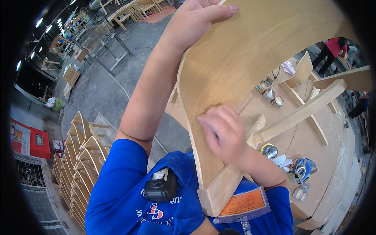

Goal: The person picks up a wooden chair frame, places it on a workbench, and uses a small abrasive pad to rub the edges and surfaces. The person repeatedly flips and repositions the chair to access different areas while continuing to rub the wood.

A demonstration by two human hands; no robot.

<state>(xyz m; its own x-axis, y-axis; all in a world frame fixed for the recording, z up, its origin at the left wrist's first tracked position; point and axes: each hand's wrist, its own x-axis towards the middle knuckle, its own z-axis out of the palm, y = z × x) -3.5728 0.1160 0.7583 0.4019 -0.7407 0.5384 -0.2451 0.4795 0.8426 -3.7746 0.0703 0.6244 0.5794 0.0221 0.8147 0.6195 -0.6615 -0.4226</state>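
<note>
A light wooden chair point(235, 51) with a broad curved plywood panel lies tilted across my front, one squared end of its frame against my chest. My left hand point(201, 17) grips the panel's upper edge, thumb on the face and the other fingers mostly hidden behind. Lower down, my right hand point(223, 133) is curled closed against the panel's face near its narrowing side. Slight blur covers its fingers, and whatever they may hold cannot be made out. A wooden rail point(301, 111) of the frame reaches off to the right.
Beyond the chair stands a worktable point(333, 156) with metal cans point(277, 101), a round yellow-rimmed container point(269, 150), a tub of tools point(303, 168) and wooden parts. Stacked curved wooden frames point(84, 156) stand at left. A metal rack point(98, 43) is behind; another person point(333, 53) is far right.
</note>
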